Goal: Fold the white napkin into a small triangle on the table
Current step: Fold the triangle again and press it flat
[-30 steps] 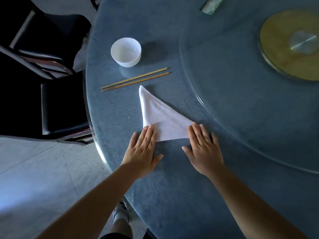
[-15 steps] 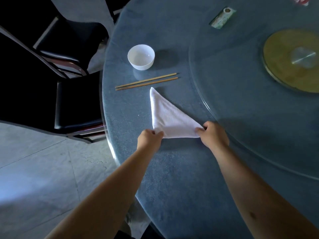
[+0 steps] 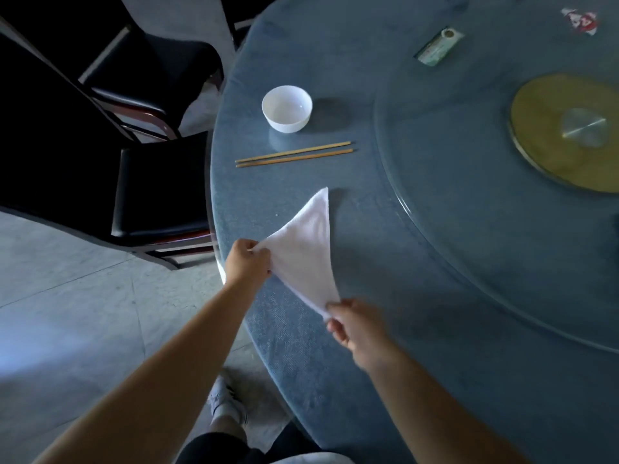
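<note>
Head view: left hand (image 3: 248, 262) and right hand (image 3: 355, 324) are each pinching a near corner of the white napkin (image 3: 306, 249), already one triangle, apex pointing twelve o'clock toward chopsticks (image 3: 294, 154); probably another fold remaining.

Both forearms are bare and sleeveless in view, with dark shorts (image 3: 214, 447) and a white sneaker (image 3: 222, 401) below.

Nothing before you can be read. The small green packet (image 3: 437, 47) on the far side of the table (image 3: 418, 329) carries print too blurred to make out, and the red-and-white wrapper (image 3: 581, 21) beyond it shows markings but no legible word, brand or number.
</note>
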